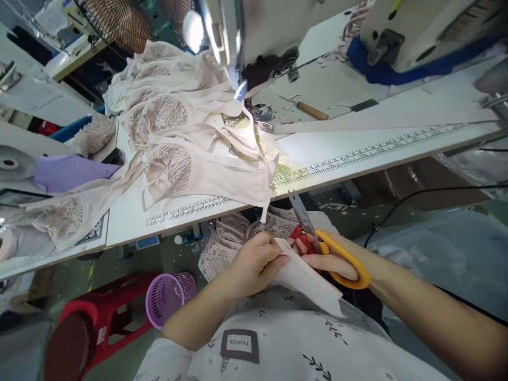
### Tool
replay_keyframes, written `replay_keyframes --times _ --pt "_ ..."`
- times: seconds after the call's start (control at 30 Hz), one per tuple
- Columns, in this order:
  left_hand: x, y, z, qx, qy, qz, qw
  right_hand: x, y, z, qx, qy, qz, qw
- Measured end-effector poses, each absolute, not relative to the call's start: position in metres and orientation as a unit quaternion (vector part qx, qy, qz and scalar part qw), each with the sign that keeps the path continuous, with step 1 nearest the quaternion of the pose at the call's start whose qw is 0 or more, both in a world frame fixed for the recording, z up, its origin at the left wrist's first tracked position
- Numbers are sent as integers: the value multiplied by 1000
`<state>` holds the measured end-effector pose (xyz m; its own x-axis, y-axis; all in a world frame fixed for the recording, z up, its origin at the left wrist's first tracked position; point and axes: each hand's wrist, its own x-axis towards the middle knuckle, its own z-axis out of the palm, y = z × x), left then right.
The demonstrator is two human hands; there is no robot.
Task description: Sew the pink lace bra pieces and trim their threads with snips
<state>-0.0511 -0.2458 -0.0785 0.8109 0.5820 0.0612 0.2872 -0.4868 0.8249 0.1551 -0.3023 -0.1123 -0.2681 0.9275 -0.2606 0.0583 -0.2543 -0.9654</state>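
The left hand [257, 264] pinches a pale fabric piece [307, 275] above the lap, while the right hand [331, 263] holds yellow-handled scissors [323, 239], blades pointing toward the surface [130, 214]. Pale lace bras [170, 164] lie there beside a sewing machine [273, 26]; a purple basket [189, 286] and red stool [85, 297] stand below.

The scissor handles [363, 276] are yellow, the basket [187, 286] purple.

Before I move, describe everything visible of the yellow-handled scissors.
The scissors have grey, metallic-looking blades and a yellow handle loop that looks like plastic. The right hand holds them at the handle, blades slanting forward toward the table. A red piece sits beside the handle; whether it belongs to them is unclear. The hand hides part of the handle.
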Motion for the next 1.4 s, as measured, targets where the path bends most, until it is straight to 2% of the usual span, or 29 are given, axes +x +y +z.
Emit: replay_keyframes --times 0.1,0.23,0.43,0.53,0.67,0.8,0.97,1.1,1.23,1.4 --pt "-49 -247 -76 846 281 149 428 157 -303 -102 -479 -496 640 338" --pt "-44 -248 -73 820 319 155 449 162 -301 -90 -494 -540 588 345" --pt "-37 -247 -68 802 365 131 454 158 -300 -95 -496 -513 601 359" --pt "-37 -241 -65 774 363 91 510 157 -300 -99 -492 -537 563 389" --pt "-36 -230 -63 712 324 49 621 162 -301 -104 -486 -643 450 384" --pt "-35 -228 -64 700 322 88 632 166 -300 -108 -472 -675 413 389" --pt "-41 -238 -62 786 311 195 497 170 -299 -103 -482 -626 494 362" --pt "-51 -246 -61 803 334 276 409 172 -305 -105 -506 -564 529 380" --pt "-60 -256 -64 761 380 305 429 168 -312 -107 -509 -512 547 423" --pt "-65 -267 -77 635 461 316 533 160 -321 -117 -515 -503 514 466"
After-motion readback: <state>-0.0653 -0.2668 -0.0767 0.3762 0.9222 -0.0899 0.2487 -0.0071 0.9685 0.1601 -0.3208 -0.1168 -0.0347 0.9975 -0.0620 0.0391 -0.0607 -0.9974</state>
